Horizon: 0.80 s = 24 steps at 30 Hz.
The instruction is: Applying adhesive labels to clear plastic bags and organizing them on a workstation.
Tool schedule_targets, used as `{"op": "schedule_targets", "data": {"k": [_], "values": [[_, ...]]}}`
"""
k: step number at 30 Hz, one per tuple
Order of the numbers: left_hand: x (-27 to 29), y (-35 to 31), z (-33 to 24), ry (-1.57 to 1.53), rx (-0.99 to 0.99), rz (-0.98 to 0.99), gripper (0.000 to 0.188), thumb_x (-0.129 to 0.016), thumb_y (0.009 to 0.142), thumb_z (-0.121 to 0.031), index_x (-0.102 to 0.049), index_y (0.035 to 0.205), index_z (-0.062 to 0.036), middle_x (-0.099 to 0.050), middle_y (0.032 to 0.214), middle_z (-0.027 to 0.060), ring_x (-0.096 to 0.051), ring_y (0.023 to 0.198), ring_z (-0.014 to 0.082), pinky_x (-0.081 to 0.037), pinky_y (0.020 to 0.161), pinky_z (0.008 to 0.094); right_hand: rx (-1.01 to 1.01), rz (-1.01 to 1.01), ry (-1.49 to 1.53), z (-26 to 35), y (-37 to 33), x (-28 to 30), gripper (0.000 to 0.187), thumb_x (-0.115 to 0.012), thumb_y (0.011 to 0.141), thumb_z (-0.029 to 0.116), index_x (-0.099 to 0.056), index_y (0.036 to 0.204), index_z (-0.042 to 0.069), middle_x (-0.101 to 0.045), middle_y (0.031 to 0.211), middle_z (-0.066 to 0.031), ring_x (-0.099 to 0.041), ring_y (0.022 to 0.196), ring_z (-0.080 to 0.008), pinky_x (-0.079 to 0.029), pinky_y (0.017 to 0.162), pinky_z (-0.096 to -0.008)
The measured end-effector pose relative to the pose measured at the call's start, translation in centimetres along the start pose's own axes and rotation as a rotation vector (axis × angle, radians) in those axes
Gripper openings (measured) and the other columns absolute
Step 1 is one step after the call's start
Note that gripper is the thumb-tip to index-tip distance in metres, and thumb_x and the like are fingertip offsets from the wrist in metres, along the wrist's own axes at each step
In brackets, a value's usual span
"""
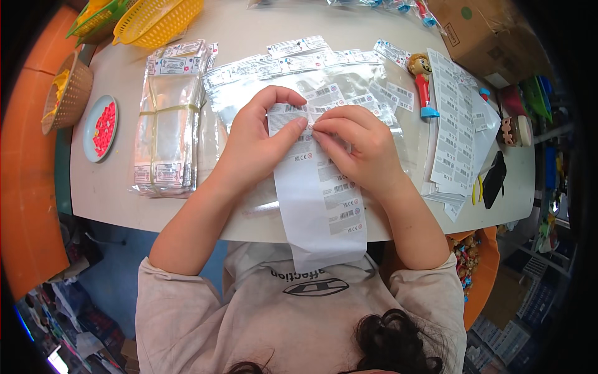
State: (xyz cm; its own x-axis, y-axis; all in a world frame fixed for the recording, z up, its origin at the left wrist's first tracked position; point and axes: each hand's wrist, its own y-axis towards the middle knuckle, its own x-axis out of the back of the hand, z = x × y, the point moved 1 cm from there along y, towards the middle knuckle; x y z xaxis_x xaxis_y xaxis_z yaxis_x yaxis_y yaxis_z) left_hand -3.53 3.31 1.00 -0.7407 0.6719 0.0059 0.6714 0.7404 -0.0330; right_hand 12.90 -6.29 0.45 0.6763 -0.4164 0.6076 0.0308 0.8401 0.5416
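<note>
While a pale table (237, 31) carries nearly everything, a cardboard box (489, 37) takes up its far right corner. Clear plastic bags (240, 87) with printed top strips fan out across the middle of the surface, overlapping one another and running beneath both hands. Left of them, a bundle of bags (168, 128) lies lengthwise, bound around its middle by a band. Toward the right edge, a stack of label sheets (455, 134) lies with loose papers partly under it.

The label sheet (305, 206) being handled is above the fanned bags, and its lower end hangs past the near edge, in front of the shirt. Its lower left part is bare white; its right column bears printed labels.

A yellow basket (159, 22) sits at the far left corner, and a beige basket (78, 100) at the left edge. The left hand (261, 134) pinches the sheet's upper part between thumb and forefinger. The right hand (364, 140) has thumb and fingertips pressed together at the sheet, just beside the left thumb; whether a label is between them cannot be told.

Near the left edge, a pale dish (89, 134) holds small pink pieces (104, 129).
</note>
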Motion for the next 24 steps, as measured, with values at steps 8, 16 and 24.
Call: {"op": "schedule_targets", "data": {"k": [8,16,24], "values": [[0.04,-0.04,-0.05,0.030,-0.007,0.010,0.022,-0.066,0.088,-0.008,-0.060,0.108,-0.0018,-0.061,0.107,0.0064,-0.055,0.103,0.0129,-0.046,0.090,0.0264,-0.021,0.007,0.010,0.01,-0.08,0.00,0.013,-0.075,0.078,0.001,-0.071,0.090,0.002,-0.069,0.094,-0.0089,-0.066,0.083,-0.0225,-0.054,0.067,-0.0306],[0.14,-0.04,0.14,0.115,-0.022,0.014,0.021,-0.065,0.088,-0.009,-0.061,0.107,-0.0019,-0.063,0.106,0.0063,-0.057,0.103,0.0142,-0.045,0.092,0.0277,-0.051,0.032,0.027,-0.05,-0.12,0.04,0.012,-0.074,0.078,0.001,-0.071,0.090,0.001,-0.068,0.094,-0.0089,-0.066,0.081,-0.0216,-0.054,0.066,-0.0301],[0.14,-0.08,0.03,0.153,-0.066,0.045,0.019,-0.064,0.088,-0.006,-0.061,0.106,-0.0010,-0.064,0.105,0.0069,-0.058,0.104,0.0151,-0.045,0.094,0.0283,-0.104,0.063,0.059,-0.07,-0.11,0.06,0.012,-0.073,0.079,0.001,-0.070,0.091,0.001,-0.068,0.093,-0.0082,-0.066,0.081,-0.0198,-0.054,0.066,-0.0290]]}}
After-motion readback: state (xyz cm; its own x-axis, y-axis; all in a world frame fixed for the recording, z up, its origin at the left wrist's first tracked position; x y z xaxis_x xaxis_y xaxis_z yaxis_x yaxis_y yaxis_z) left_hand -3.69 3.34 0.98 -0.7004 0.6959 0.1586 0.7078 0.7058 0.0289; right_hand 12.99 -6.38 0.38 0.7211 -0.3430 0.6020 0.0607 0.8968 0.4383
